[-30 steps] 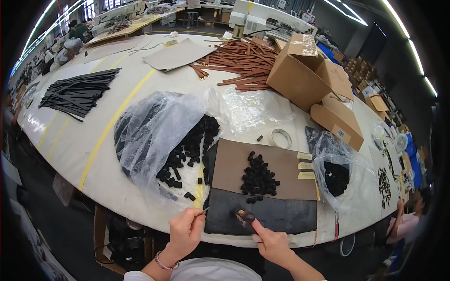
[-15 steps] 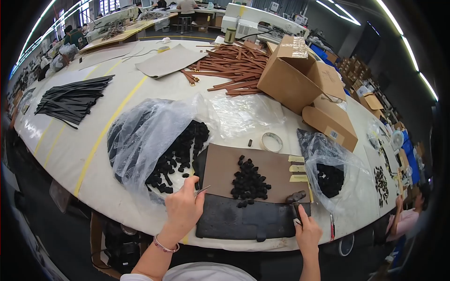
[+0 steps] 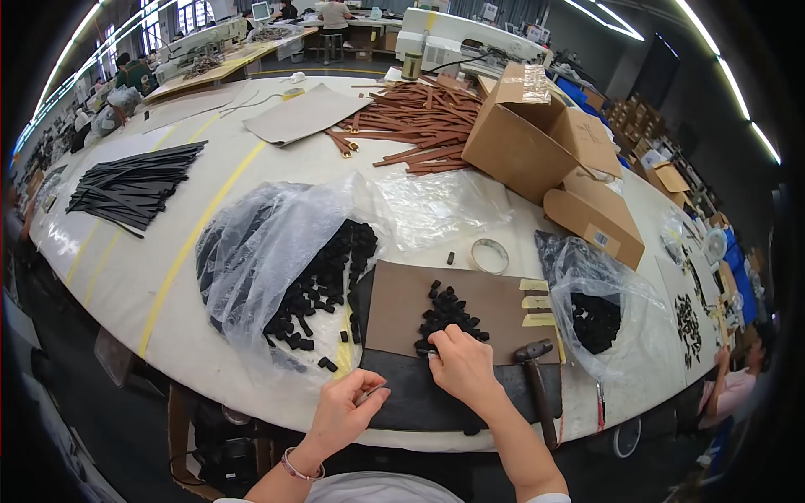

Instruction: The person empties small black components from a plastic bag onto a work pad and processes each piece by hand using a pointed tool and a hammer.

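My left hand (image 3: 345, 409) is closed round a thin metal tool (image 3: 369, 394) at the left edge of the black mat (image 3: 402, 390). Fingers pinched, my right hand (image 3: 463, 362) touches the lower edge of the pile of small black pieces (image 3: 444, 310) on the brown sheet (image 3: 394, 303); what its fingertips hold is too small to make out. A hammer (image 3: 539, 390) lies at the right side of the mat, its head on the brown sheet's lower right corner and its handle toward me.
Left of the mat, a clear plastic bag (image 3: 268, 243) spills black pieces. Another bag (image 3: 597, 289) lies right. Beyond are a tape roll (image 3: 490, 256), cardboard box (image 3: 520, 138), brown straps (image 3: 428, 109) and black straps (image 3: 134, 184). A person (image 3: 729, 381) is at far right.
The hammer has left my right hand and lies on the mat's right side. My right hand has moved left to the black pile. My left hand went up, then came back down with the thin tool.
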Demonstrator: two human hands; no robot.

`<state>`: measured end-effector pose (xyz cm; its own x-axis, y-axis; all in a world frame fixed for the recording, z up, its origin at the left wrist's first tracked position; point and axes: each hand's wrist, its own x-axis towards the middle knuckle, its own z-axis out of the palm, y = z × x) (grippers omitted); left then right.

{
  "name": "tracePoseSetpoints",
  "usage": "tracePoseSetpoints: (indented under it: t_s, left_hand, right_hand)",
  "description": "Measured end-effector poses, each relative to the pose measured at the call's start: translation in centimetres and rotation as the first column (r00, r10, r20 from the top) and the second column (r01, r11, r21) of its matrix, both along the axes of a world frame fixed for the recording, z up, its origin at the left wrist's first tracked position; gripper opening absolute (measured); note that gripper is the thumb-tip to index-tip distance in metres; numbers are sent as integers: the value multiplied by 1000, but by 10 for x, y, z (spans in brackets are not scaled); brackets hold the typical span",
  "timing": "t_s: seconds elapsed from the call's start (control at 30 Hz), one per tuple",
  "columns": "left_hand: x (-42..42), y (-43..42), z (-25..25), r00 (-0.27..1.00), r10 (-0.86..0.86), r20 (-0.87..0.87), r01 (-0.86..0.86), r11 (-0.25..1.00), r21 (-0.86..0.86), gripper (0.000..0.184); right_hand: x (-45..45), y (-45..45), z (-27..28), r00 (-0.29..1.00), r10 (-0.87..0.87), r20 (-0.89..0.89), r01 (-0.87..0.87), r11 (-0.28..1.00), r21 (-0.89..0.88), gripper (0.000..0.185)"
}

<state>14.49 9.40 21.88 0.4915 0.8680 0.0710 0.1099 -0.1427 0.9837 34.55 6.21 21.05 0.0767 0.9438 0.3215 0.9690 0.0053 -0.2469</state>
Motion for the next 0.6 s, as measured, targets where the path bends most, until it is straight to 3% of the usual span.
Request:
tracePoseSetpoints:
  t_s: [0.13,0.27,0.33,0.37,0.43,0.57,0.6]
  left_hand:
    - [-2,1,-10,1000,-26,12,26,999,32,10]
    - [4,1,-13,999,-25,25,25,1000,13,9]
    - [8,1,-10,995,-26,99,45,979,-199,10]
    - [10,0,-11,995,-22,96,41,979,-201,10]
    - [16,0,-14,921,34,387,173,857,-486,11]
    - [15,-7,-10,836,105,539,315,712,-628,12]
    - [10,-6,-7,824,117,554,354,657,-665,12]
  right_hand:
    - [-2,5,-3,1000,-9,6,9,1000,-25,17]
    - [-5,0,4,994,-38,-100,38,999,-4,15]
    - [-12,-7,20,987,-24,-161,25,1000,2,14]
    - [-18,-13,30,963,32,-267,-31,999,7,15]
    - [-30,-22,43,911,142,-386,-140,990,32,18]
    - [-41,-36,37,877,251,-409,-217,968,129,20]
    - [-42,-39,35,782,235,-578,-181,972,151,19]
